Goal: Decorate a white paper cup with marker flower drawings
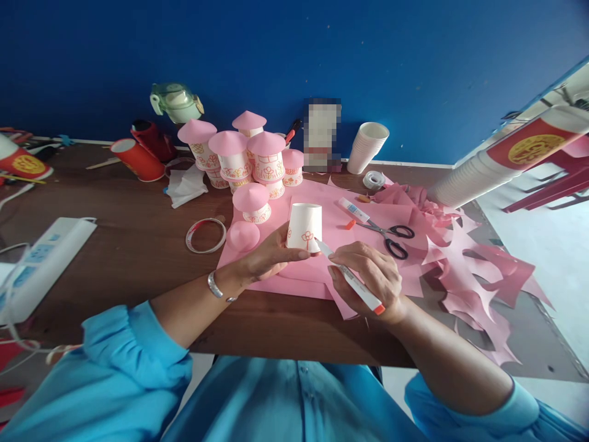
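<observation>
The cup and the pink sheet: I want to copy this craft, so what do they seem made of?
The cup, upside down in the left hand, looks like matte white paper, with a thin wall and red flowers drawn on it. The pink sheet looks like matte craft paper; cut scraps curl beside it.

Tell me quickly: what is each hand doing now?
Left hand: closed on the upside-down paper cup.
Right hand: closed on the marker.
</observation>
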Demonstrator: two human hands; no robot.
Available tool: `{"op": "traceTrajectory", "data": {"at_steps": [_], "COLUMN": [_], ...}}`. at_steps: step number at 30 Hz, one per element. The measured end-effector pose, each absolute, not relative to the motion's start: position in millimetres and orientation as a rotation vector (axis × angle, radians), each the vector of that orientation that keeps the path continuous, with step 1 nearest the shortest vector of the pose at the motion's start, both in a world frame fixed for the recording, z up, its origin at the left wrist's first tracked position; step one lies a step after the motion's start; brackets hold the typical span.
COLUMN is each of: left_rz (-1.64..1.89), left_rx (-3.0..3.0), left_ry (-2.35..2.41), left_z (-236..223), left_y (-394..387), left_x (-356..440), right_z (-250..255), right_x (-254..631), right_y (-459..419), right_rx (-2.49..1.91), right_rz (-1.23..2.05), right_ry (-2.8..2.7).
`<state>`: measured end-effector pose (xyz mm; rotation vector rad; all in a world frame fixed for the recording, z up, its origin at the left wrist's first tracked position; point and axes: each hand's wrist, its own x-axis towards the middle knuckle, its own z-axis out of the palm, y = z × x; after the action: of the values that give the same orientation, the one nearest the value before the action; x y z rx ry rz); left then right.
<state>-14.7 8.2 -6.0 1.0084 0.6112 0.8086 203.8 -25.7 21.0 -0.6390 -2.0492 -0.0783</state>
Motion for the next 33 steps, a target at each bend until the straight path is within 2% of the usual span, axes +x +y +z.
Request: {"op": "traceTrajectory", "data": {"at_steps": [33], "left_rz": [0.823], "left_rx": [1.019], "left_ry": [0.607], "left_z": [-2.5], "left_y": [8.2], "left_x": [-12.6], "right_z": [20.4], "right_x": [202.9], "right_y": [-27.8], "right_rx": [-0.653], "right_rz": [-0.051], "right_ry": [-2.087]}}
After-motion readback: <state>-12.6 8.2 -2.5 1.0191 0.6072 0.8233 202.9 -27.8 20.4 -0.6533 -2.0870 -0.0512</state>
